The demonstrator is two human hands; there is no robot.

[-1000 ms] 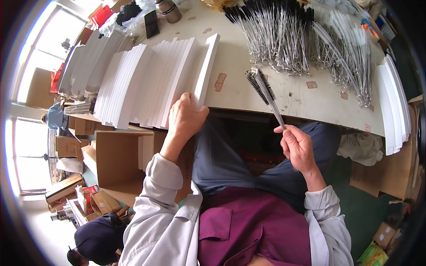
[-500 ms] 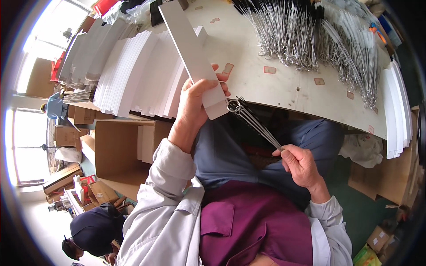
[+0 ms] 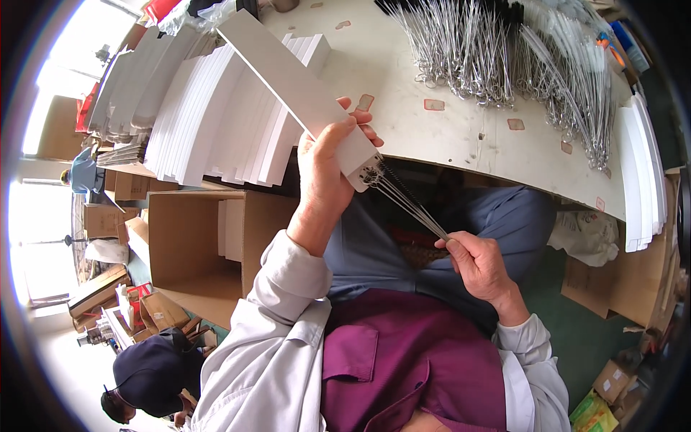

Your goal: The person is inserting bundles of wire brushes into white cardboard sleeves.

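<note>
gripping the box (image 3: 284, 83) near its lower end, the left hand (image 3: 325, 167) has its thumb on top and fingers slightly apart beyond the far edge. the right hand (image 3: 481, 268) pinches the brushes (image 3: 412, 207) between thumb and fingers, their looped ends at the box's lower end. keeping the bundle tight and in line with the box should spare snags.

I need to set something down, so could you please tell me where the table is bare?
Apart from small marks, the table is bare between the left boxes and the brushes, and from the brushes to the near edge. Boxes crowd its left side; brushes, its far right.
</note>
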